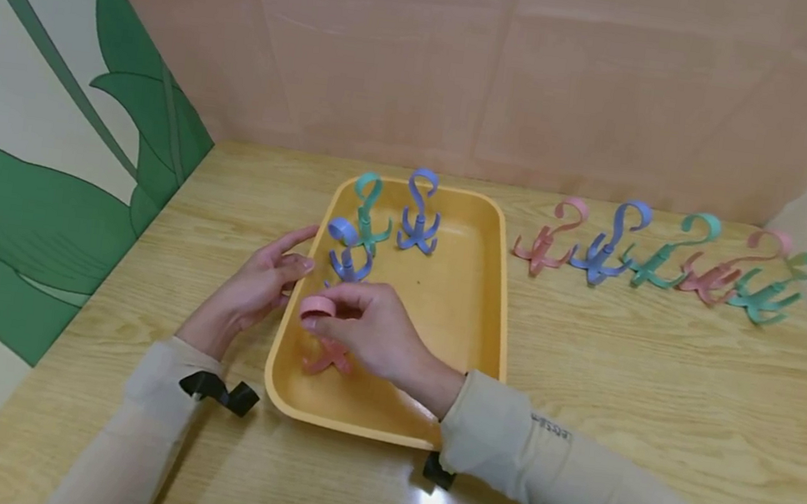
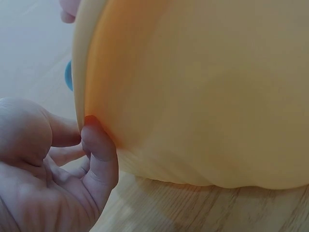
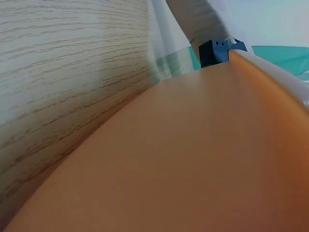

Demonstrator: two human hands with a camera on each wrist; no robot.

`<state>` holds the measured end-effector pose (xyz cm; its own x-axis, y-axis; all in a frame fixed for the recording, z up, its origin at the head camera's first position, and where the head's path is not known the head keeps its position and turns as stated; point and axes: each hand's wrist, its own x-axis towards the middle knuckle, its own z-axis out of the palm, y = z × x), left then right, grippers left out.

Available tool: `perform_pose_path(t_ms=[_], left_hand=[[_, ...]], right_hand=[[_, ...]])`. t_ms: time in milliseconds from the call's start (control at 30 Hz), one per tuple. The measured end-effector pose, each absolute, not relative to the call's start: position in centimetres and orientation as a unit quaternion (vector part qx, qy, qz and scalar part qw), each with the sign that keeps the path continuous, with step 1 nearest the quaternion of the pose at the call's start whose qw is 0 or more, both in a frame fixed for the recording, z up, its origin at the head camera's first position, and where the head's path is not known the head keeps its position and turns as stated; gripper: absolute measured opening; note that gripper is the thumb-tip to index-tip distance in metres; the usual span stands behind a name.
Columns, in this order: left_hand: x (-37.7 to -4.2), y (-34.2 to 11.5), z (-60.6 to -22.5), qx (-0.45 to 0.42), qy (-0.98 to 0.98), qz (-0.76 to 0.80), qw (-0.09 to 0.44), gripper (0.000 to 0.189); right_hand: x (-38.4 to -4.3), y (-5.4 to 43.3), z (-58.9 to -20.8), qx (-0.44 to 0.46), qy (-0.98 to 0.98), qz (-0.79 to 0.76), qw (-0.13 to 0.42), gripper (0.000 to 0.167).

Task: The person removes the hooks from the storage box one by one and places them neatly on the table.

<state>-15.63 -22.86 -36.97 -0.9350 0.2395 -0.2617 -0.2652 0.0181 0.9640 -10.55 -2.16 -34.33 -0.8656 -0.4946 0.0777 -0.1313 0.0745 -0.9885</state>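
Observation:
Over the left side of the yellow tray (image 1: 381, 433), my right hand (image 1: 381, 335) pinches the curled top of a pink multi-prong hook (image 1: 318, 307). Its pink prongs (image 1: 330, 358) show low inside the tray, below the hand. My left hand (image 1: 251, 288) grips the tray's left rim; in the left wrist view its thumb and a bent finger (image 2: 102, 157) meet at the rim (image 2: 79, 87). Just beyond the right hand stand a blue hook (image 1: 349, 264), a green hook (image 1: 371, 235) and another blue hook (image 1: 418, 229) in the tray. The right wrist view shows the tray's outer wall (image 3: 159, 159), not the hand.
Right of the tray, a row of hooks lies on the wooden table (image 1: 622, 380): a pink hook (image 1: 542, 248), a blue hook (image 1: 603, 255), a green hook (image 1: 655, 262), a second pink one and a second green one. A pink wall (image 1: 412, 60) rises behind.

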Motion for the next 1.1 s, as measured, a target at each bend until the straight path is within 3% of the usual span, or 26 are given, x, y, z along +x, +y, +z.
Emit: perform_pose_path(t_ms=[867, 1100], left_hand=[[-15.6, -22.9, -37.1, -0.001, 0.687, 0.704, 0.182, 0.058], [-15.6, -22.9, -37.3, 0.008, 0.679, 0.713, 0.176, 0.059]], right_hand=[[-9.2, -0.5, -33.3, -0.233, 0.717, -0.646, 0.121, 0.016], [-9.1, 1.2, -32.5, -0.231, 0.721, -0.647, 0.091, 0.014]])
